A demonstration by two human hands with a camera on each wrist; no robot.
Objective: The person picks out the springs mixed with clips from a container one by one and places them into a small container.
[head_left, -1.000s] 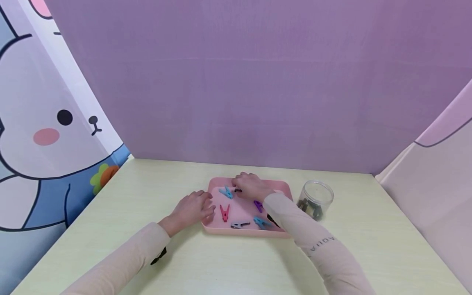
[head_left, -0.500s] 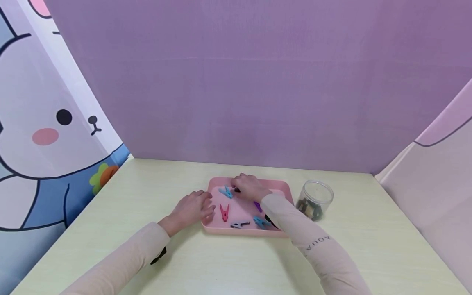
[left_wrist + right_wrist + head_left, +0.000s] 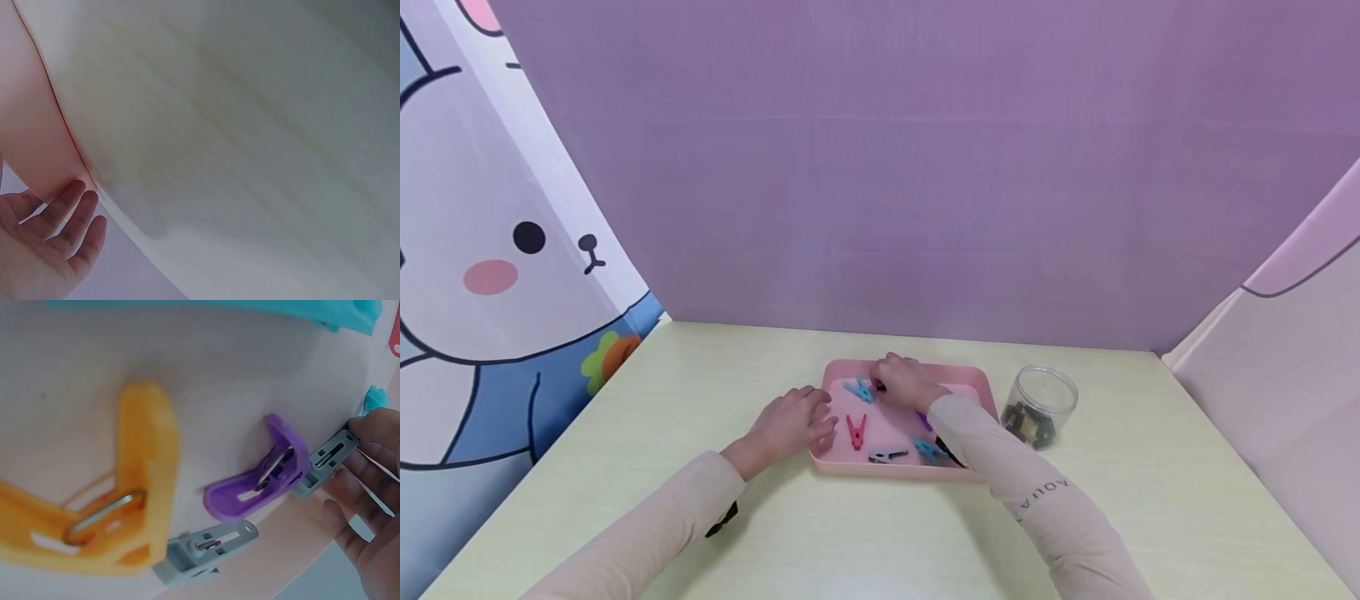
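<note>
My right hand reaches into the far part of the pink tray, its fingertips pinching a small black claw clip that is mostly hidden. In the right wrist view, a grey clothespin lies right at these fingers, and a purple clothespin sits beside it. My left hand is at the tray's left edge with relaxed, spread fingers and holds nothing. In the tray, a light blue clothespin lies near the right fingertips, and a red clothespin nearer the front.
A clear round jar with dark and tan pieces inside stands right of the tray. Along the tray's front lie a grey clothespin and a blue one. The right wrist view also has a yellow clothespin. A purple cloth hangs behind the table.
My right hand has shifted very slightly left, its fingers closing over the black claw clip, which shows less than before. My left hand has stayed at the tray's edge.
</note>
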